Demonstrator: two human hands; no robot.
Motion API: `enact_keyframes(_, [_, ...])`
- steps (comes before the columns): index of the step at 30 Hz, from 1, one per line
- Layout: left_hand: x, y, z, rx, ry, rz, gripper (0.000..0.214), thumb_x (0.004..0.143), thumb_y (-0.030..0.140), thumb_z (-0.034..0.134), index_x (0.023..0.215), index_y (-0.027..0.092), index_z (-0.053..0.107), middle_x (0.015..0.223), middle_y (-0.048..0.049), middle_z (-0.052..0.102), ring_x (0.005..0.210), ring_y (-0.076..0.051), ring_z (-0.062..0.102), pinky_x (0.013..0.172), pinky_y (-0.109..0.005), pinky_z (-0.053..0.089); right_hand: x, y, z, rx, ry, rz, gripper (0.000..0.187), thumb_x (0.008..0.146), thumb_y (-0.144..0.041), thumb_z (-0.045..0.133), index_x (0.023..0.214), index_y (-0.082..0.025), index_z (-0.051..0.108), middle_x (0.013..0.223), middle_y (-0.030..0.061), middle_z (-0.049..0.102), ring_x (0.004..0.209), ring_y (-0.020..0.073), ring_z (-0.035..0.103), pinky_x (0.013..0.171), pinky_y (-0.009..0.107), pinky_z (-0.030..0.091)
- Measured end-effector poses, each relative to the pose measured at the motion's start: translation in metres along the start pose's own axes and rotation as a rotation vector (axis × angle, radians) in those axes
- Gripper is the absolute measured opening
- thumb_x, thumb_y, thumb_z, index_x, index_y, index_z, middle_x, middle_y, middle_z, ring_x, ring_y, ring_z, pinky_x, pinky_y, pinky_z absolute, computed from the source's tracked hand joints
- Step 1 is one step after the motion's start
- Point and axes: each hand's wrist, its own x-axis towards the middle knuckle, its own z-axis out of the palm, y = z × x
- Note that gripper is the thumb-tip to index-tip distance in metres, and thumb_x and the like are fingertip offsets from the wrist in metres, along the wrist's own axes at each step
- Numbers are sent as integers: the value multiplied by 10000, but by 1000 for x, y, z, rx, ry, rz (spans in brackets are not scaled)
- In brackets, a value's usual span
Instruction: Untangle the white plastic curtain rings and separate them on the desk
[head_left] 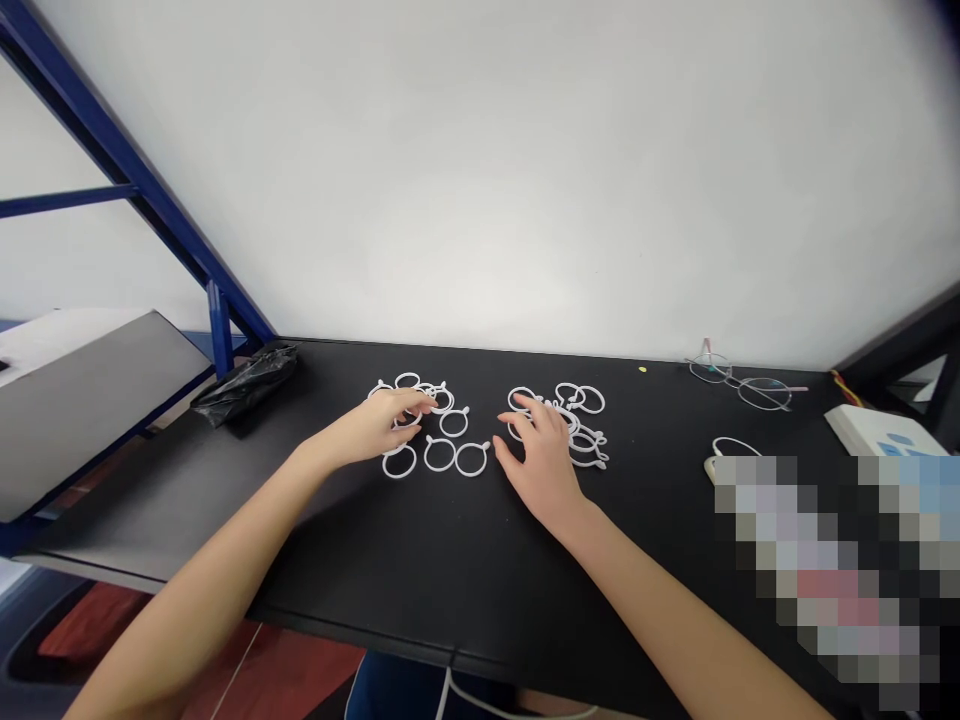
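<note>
Two loose groups of white curtain rings with small eyelets lie flat on the black tabletop [390,560]. My left hand [390,415] is over the left group, its fingers curved and the thumb apart from them, partly covering several rings. Just right of that hand are single curtain rings [471,475], spread out and lying flat. My right hand [544,455] rests over the near-left side of the right group, fingers spread. Beyond its fingertips and to its right, overlapping curtain rings [603,402] show. Neither hand visibly grips a ring; what lies under the palms is hidden.
A crumpled black plastic bag [247,385] lies at the back left, near a blue metal frame [172,215]. Eyeglasses [735,383] sit at the back right, with a white box [877,432] in front. A pixelated patch hides the right front. Behind stands a white wall [480,180].
</note>
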Motion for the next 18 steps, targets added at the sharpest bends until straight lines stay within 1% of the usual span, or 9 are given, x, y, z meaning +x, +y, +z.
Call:
enact_keyframes(2, [1, 2, 3, 75, 18, 7, 287, 896, 246, 517, 1171, 204, 588, 1079, -56, 656, 892, -176, 633, 775, -292, 519, 1, 4, -2, -101, -31, 7, 187, 866, -193, 567, 1027, -167, 659, 1272, 162, 571, 1170, 336, 529, 1020, 554, 396])
enact_keyframes(5, [2, 12, 9, 186, 80, 12, 286, 936, 272, 482, 1194, 198, 579, 1122, -79, 613, 839, -181, 624, 776, -329, 516, 2, 8, -2, -164, -84, 7, 215, 872, -184, 560, 1060, -156, 660, 1250, 160, 593, 1152, 330, 536, 1022, 542, 395])
enact_keyframes(8, [4, 25, 16, 214, 140, 97, 271, 967, 295, 455, 1165, 172, 594, 1133, -106, 594, 979, -219, 603, 876, -366, 499, 2, 11, 1, -170, -115, -5, 222, 879, -178, 551, 1071, -154, 659, 1202, 139, 636, 1148, 324, 536, 1042, 548, 373])
enact_keyframes(10, [4, 34, 20, 227, 166, 157, 270, 973, 296, 454, 1159, 169, 602, 1148, -120, 588, 1057, -238, 577, 935, -399, 476, 2, 13, 3, -159, -116, -20, 219, 888, -173, 532, 1067, -172, 657, 1178, 114, 660, 1158, 325, 527, 1051, 570, 352])
enact_keyframes(13, [2, 47, 25, 215, 157, 246, 287, 964, 335, 486, 1172, 181, 609, 1221, -134, 573, 1125, -256, 551, 973, -428, 456, 3, 14, 5, -130, -107, -53, 194, 882, -152, 524, 1016, -192, 658, 1119, 98, 680, 1121, 320, 540, 1045, 596, 340])
enact_keyframes(15, [0, 55, 29, 198, 100, 307, 300, 958, 355, 502, 1185, 194, 613, 1287, -133, 556, 1191, -269, 517, 1016, -448, 423, 3, 13, 5, -105, -100, -70, 186, 871, -131, 525, 988, -198, 653, 1056, 93, 680, 1060, 302, 560, 1039, 595, 343])
enact_keyframes(18, [-1, 64, 35, 177, 4, 379, 310, 956, 364, 506, 1199, 209, 620, 1331, -123, 550, 1199, -277, 508, 1015, -452, 418, 3, 13, 4, -67, -90, -80, 187, 868, -121, 523, 984, -210, 638, 971, 79, 669, 991, 282, 570, 1023, 582, 360])
